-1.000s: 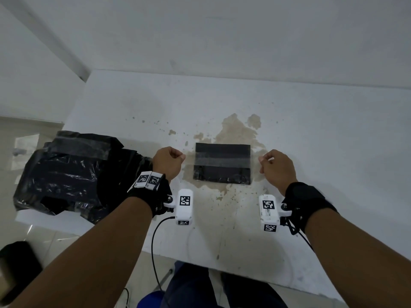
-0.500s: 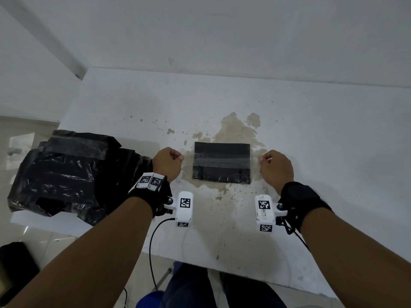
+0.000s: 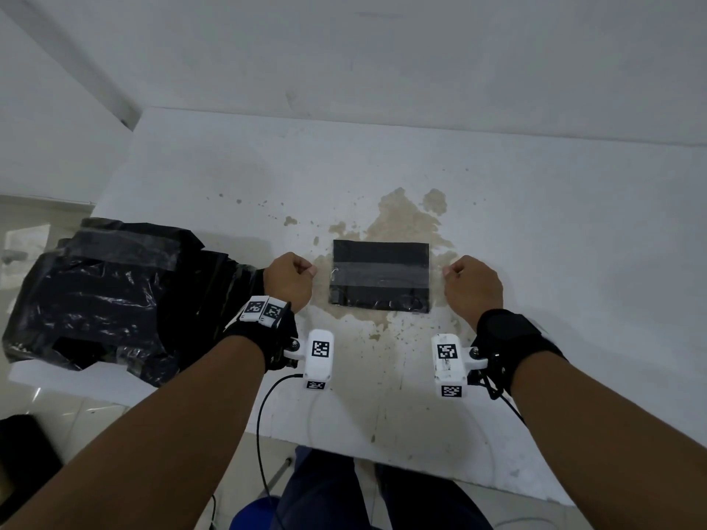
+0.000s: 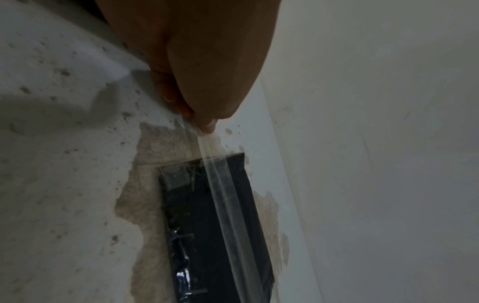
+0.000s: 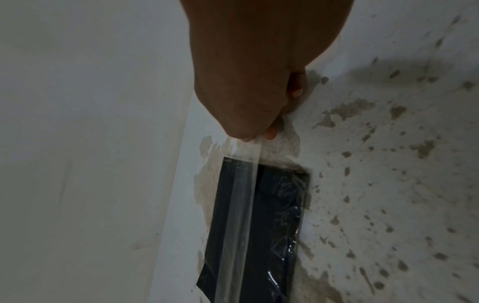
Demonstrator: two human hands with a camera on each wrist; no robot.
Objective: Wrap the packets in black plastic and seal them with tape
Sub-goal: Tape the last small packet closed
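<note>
Nearest, two bare forearms with black wrist straps and white camera units bearing square black-and-white marker codes (no readable words, brands or labels anywhere).

Beyond them, left hand (image 3: pixel 289 280) curled, pinching one end of a clear tape strip (image 3: pixel 380 272). Right hand (image 3: pixel 472 286) curled likewise, pinching the other end.

Between the hands, a black-wrapped packet (image 3: pixel 380 300) flat on the stained white tabletop (image 3: pixel 535 223), tape stretched across its middle.

To the left, a crumpled heap of black plastic (image 3: pixel 107 296) at the tabletop edge.

Likely risks: tape sagging or twisting and sticking to itself, landing crooked, or trapping wrinkles; loose ends catching the tabletop instead of folding under the packet.
</note>
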